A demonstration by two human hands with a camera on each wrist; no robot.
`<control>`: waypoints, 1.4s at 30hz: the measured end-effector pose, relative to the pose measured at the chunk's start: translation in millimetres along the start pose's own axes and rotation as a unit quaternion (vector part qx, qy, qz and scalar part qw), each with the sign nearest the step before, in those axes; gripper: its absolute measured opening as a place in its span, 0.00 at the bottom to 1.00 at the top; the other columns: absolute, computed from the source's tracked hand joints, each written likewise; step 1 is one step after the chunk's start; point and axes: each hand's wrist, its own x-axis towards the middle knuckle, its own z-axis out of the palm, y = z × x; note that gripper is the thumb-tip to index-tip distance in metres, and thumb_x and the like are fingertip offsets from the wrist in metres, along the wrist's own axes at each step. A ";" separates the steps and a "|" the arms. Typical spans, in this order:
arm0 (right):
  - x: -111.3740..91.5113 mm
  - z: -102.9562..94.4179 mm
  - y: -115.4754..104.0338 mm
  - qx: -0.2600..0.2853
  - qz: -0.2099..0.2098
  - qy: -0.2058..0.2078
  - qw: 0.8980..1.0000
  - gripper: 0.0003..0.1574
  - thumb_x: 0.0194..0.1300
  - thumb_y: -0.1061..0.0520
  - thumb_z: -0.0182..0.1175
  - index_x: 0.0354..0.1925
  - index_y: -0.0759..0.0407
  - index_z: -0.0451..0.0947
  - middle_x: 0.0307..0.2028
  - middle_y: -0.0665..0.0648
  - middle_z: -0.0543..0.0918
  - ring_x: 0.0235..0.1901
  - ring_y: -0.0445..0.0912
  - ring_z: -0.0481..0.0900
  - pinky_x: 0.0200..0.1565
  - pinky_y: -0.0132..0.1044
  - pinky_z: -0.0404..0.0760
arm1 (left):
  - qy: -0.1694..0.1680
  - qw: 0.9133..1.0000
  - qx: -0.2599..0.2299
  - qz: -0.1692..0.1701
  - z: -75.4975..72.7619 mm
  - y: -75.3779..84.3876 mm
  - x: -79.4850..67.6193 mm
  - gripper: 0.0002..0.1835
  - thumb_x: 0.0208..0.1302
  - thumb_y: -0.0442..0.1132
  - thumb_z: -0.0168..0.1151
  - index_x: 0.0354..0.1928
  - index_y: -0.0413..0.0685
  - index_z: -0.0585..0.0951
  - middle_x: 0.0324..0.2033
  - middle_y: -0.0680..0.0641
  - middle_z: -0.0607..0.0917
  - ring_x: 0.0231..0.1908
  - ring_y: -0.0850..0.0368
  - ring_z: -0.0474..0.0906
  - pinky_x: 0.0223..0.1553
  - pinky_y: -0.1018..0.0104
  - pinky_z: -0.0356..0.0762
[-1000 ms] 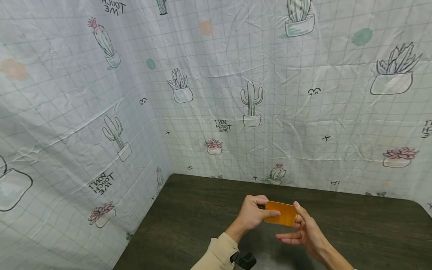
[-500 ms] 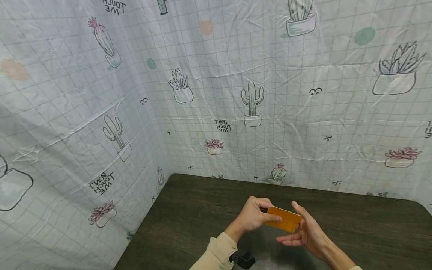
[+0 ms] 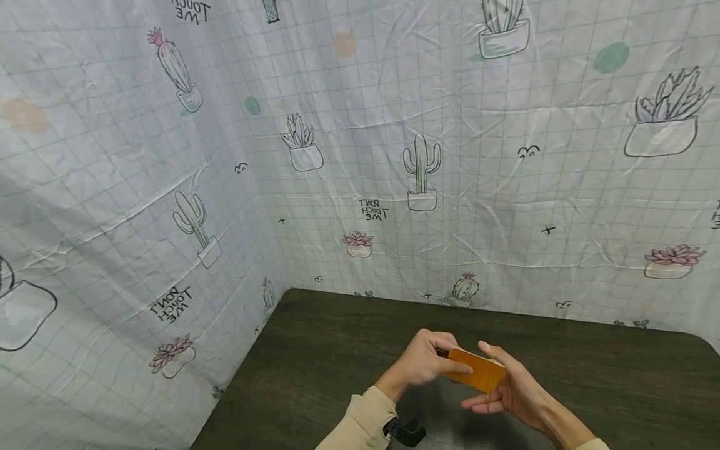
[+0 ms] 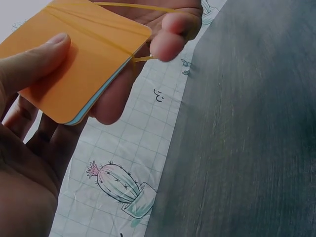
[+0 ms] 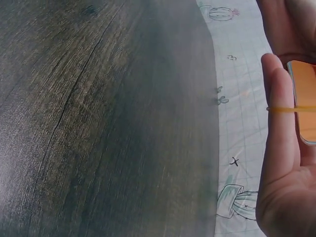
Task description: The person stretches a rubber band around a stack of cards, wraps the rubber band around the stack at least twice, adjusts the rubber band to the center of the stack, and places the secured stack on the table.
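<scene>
My left hand (image 3: 422,359) holds a small orange notebook (image 3: 478,370), its thumb laid flat on the cover. Rounded corners and a light blue edge show in the left wrist view. A yellow rubber band (image 4: 94,33) crosses the cover and stretches off to fingers of my right hand (image 3: 520,387). In the right wrist view the band passes over a straight finger of that hand. At the notebook's right end in the head view, the right thumb points up and the other fingers are spread below. Much of the notebook's underside is hidden.
Both hands are above a dark wood-grain table (image 3: 337,337). A white grid-lined curtain (image 3: 337,187) printed with cacti hangs behind it and along the left side. A black strap (image 3: 405,431) circles the left wrist.
The notebook has tilted, its right end dropping lower, and has shifted slightly right and down with my left hand. The right thumb has come off its top right corner and moved left.
</scene>
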 end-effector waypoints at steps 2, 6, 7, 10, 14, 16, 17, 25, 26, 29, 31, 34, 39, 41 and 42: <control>0.1 -1.0 0.5 0.002 0.004 -0.008 1.000 0.53 0.79 0.33 0.31 0.71 0.76 0.26 0.51 0.64 0.81 0.43 0.64 0.86 0.47 0.53 0.84 | -0.006 1.000 -0.002 0.004 -0.1 -0.4 -0.7 0.05 0.54 0.17 0.69 0.34 0.18 0.83 0.30 0.26 0.78 0.29 0.67 0.78 0.29 0.74 0.81; -0.4 -4.2 1.9 0.010 0.003 -0.030 0.999 0.48 0.81 0.37 0.32 0.72 0.76 0.37 0.52 0.62 0.81 0.43 0.62 0.86 0.47 0.50 0.85 | -0.012 1.000 -0.008 0.011 0.6 -0.2 -1.8 0.06 0.54 0.16 0.68 0.34 0.17 0.83 0.29 0.25 0.77 0.30 0.67 0.79 0.29 0.73 0.82; -0.5 -5.1 2.4 0.013 0.003 -0.035 0.999 0.46 0.81 0.37 0.33 0.73 0.75 0.42 0.52 0.61 0.81 0.43 0.60 0.87 0.47 0.48 0.85 | -0.012 1.000 -0.011 0.012 0.9 0.0 -1.9 0.06 0.54 0.16 0.68 0.34 0.17 0.83 0.29 0.25 0.77 0.30 0.67 0.79 0.29 0.73 0.82; 0.0 -7.2 4.6 0.027 0.000 -0.045 0.999 0.37 0.82 0.41 0.36 0.70 0.67 0.63 0.53 0.59 0.82 0.42 0.56 0.88 0.46 0.44 0.85 | -0.009 1.000 -0.019 0.015 2.0 0.9 -2.5 0.06 0.54 0.16 0.68 0.34 0.16 0.82 0.30 0.25 0.77 0.30 0.67 0.80 0.30 0.71 0.83; 0.0 -8.3 7.8 0.061 -0.014 -0.051 0.997 0.26 0.83 0.44 0.40 0.60 0.54 0.79 0.52 0.59 0.83 0.42 0.53 0.88 0.48 0.41 0.84 | 0.004 0.999 -0.024 0.020 2.6 1.4 -3.6 0.07 0.54 0.16 0.68 0.36 0.17 0.83 0.30 0.26 0.78 0.30 0.66 0.81 0.31 0.67 0.85; -0.6 -9.3 9.7 0.081 -0.029 -0.065 0.994 0.24 0.83 0.45 0.40 0.57 0.50 0.80 0.52 0.59 0.83 0.44 0.52 0.87 0.50 0.40 0.83 | 0.012 0.999 -0.026 0.033 2.5 0.0 -4.1 0.07 0.54 0.16 0.68 0.36 0.17 0.83 0.29 0.28 0.79 0.30 0.66 0.81 0.30 0.65 0.85; -0.7 -10.1 10.7 0.093 -0.037 -0.078 0.992 0.23 0.83 0.47 0.40 0.57 0.50 0.80 0.52 0.59 0.82 0.45 0.51 0.86 0.52 0.40 0.83 | 0.016 0.999 -0.026 0.036 2.6 -0.2 -4.3 0.07 0.54 0.17 0.68 0.36 0.18 0.83 0.29 0.29 0.79 0.30 0.66 0.81 0.30 0.65 0.85; 0.1 -14.0 16.9 0.141 -0.096 -0.181 0.969 0.30 0.85 0.51 0.30 0.62 0.53 0.78 0.58 0.59 0.81 0.52 0.49 0.84 0.59 0.41 0.77 | 0.038 0.996 -0.057 0.061 2.4 -5.4 -5.0 0.05 0.55 0.15 0.66 0.34 0.17 0.81 0.29 0.28 0.78 0.31 0.64 0.82 0.32 0.64 0.85; 0.3 -14.1 17.9 0.146 -0.101 -0.188 0.966 0.31 0.85 0.51 0.29 0.63 0.54 0.77 0.59 0.59 0.81 0.53 0.50 0.83 0.59 0.41 0.77 | 0.039 0.996 -0.061 0.057 2.9 -5.2 -5.0 0.05 0.56 0.15 0.66 0.34 0.17 0.81 0.30 0.26 0.77 0.31 0.64 0.82 0.32 0.66 0.84; 0.1 -14.7 20.9 0.165 -0.111 -0.201 0.959 0.34 0.85 0.51 0.25 0.65 0.54 0.76 0.60 0.59 0.80 0.55 0.51 0.82 0.61 0.42 0.75 | 0.043 0.996 -0.072 0.044 3.9 -4.7 -4.8 0.06 0.56 0.16 0.66 0.36 0.16 0.81 0.31 0.26 0.78 0.32 0.63 0.82 0.34 0.67 0.84; -0.5 -15.5 22.5 0.186 -0.115 -0.206 0.954 0.35 0.85 0.51 0.23 0.65 0.53 0.76 0.61 0.58 0.79 0.56 0.52 0.81 0.62 0.41 0.74 | 0.057 0.995 -0.077 0.029 4.0 -4.6 -4.5 0.07 0.56 0.17 0.67 0.36 0.16 0.81 0.31 0.29 0.80 0.32 0.63 0.82 0.35 0.68 0.84; -1.4 -16.3 23.8 0.231 -0.119 -0.195 0.946 0.36 0.84 0.51 0.21 0.64 0.54 0.76 0.61 0.60 0.79 0.58 0.52 0.80 0.62 0.40 0.74 | 0.090 0.993 -0.082 0.006 3.4 -5.0 -4.6 0.08 0.56 0.19 0.69 0.37 0.18 0.82 0.30 0.41 0.84 0.33 0.62 0.82 0.35 0.68 0.83; -1.3 -14.7 23.1 0.276 -0.113 -0.152 0.942 0.33 0.85 0.52 0.27 0.62 0.56 0.78 0.59 0.63 0.80 0.57 0.52 0.81 0.62 0.39 0.73 | 0.135 0.987 -0.084 -0.006 3.2 -6.1 -4.8 0.10 0.57 0.24 0.71 0.39 0.22 0.84 0.30 0.52 0.86 0.35 0.62 0.81 0.37 0.68 0.82; -1.4 -12.9 22.3 0.279 -0.108 -0.130 0.945 0.30 0.85 0.52 0.31 0.61 0.55 0.80 0.58 0.63 0.81 0.56 0.51 0.81 0.61 0.39 0.74 | 0.142 0.986 -0.091 -0.010 3.5 -6.6 -4.3 0.11 0.58 0.26 0.72 0.40 0.22 0.84 0.32 0.52 0.87 0.35 0.61 0.82 0.38 0.68 0.82; -1.5 -11.9 21.9 0.282 -0.105 -0.118 0.946 0.29 0.85 0.51 0.32 0.60 0.54 0.80 0.57 0.62 0.82 0.55 0.51 0.82 0.61 0.39 0.74 | 0.146 0.985 -0.095 -0.014 3.7 -7.2 -4.1 0.12 0.58 0.26 0.72 0.41 0.23 0.84 0.32 0.52 0.87 0.36 0.61 0.83 0.38 0.68 0.83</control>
